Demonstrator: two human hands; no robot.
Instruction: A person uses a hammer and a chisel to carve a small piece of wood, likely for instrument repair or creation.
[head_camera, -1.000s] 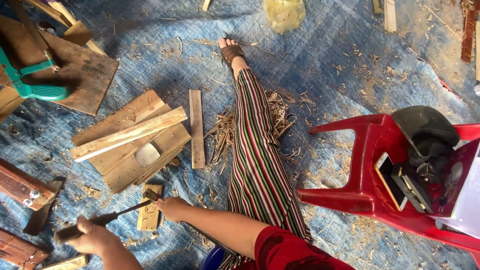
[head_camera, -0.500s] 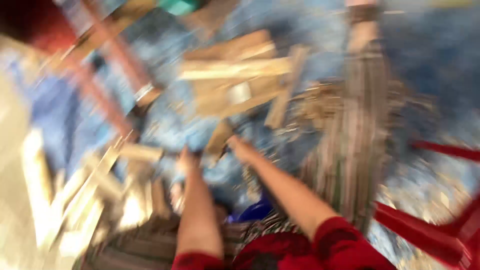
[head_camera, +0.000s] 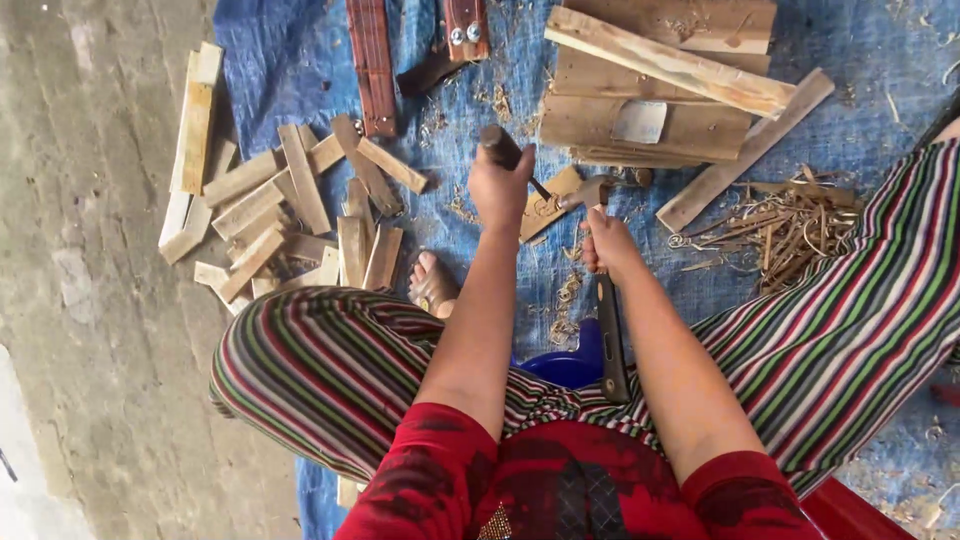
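**One head-worn camera, looking straight down**

There is a single view, worn on the person's head and aimed almost vertically at the ground in front of the seated body. It sits close: the red sleeves (head_camera: 560, 480) fill the bottom edge, and both forearms run up from there to the frame's centre. The striped trouser legs (head_camera: 330, 370) cross the lower half (one knee bent at lower left, the other leg reaching to the right edge). The blue tarp (head_camera: 270, 60) spans the upper frame; bare concrete floor (head_camera: 90, 300) takes the left side.
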